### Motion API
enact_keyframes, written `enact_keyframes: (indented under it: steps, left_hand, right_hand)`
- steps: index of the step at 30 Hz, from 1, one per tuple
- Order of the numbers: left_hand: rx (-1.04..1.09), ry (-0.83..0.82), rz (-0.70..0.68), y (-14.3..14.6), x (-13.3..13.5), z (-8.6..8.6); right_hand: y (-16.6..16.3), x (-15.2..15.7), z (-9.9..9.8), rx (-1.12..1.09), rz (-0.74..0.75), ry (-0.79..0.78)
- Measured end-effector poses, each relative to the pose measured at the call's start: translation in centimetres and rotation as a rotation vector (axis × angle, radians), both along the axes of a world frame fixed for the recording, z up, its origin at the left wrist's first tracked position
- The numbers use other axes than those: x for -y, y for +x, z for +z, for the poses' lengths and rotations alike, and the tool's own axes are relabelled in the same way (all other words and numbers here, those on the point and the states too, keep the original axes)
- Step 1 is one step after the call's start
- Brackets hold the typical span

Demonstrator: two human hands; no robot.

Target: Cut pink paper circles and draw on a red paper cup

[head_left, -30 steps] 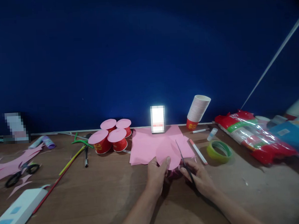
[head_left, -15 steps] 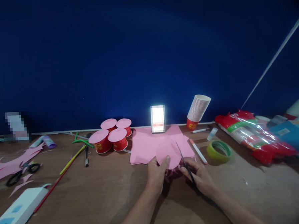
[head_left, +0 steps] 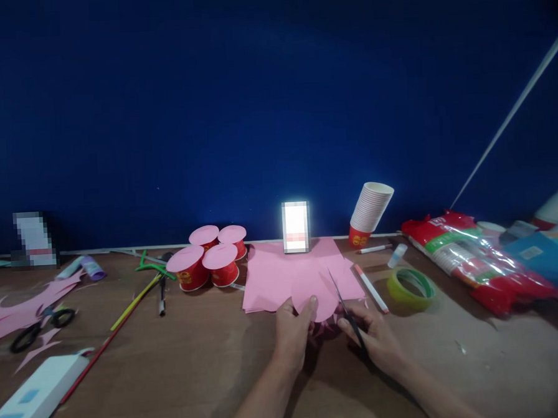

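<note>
My left hand [head_left: 292, 336] pinches a round pink paper disc [head_left: 314, 296], thumb on its near edge, holding it just above the wooden table [head_left: 175, 376]. My right hand [head_left: 377, 340] grips black scissors [head_left: 346, 308], whose blades point up and away along the disc's right edge. Both hands are closed around what they hold. Behind the disc lies a stack of pink paper sheets [head_left: 277, 274].
Several red paper cups [head_left: 209, 264] capped with pink discs stand at the back left of the sheets. A tilted cup stack [head_left: 369, 213], markers [head_left: 370, 287], a green tape roll [head_left: 410, 286] and a cup package [head_left: 473, 258] lie right. Second scissors [head_left: 37, 326], pink scraps and a power strip [head_left: 27, 403] lie left.
The view has tipped slightly, so everything sits a little lower in the frame. The hands, disc and scissors keep nearly the same pose.
</note>
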State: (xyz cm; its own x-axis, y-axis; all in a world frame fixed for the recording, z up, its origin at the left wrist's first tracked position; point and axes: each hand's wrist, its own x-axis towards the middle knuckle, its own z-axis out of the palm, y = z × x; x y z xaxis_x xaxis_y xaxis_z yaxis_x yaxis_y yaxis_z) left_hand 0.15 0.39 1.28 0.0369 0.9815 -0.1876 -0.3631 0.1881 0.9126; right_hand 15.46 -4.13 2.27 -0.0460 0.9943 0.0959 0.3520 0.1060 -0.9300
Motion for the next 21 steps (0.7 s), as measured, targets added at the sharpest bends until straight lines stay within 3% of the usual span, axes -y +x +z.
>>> enact_keyframes:
  steps: [15,21]
  left_hand:
    - [0.035,-0.011,0.007,0.03,0.14,-0.15]
    - [-0.020,-0.010,0.019,0.07,-0.13,-0.27]
  right_hand:
    - [-0.20,-0.04,0.45,0.046,0.004,0.020]
    - [0.27,-0.22,-0.19,0.086,-0.025,0.004]
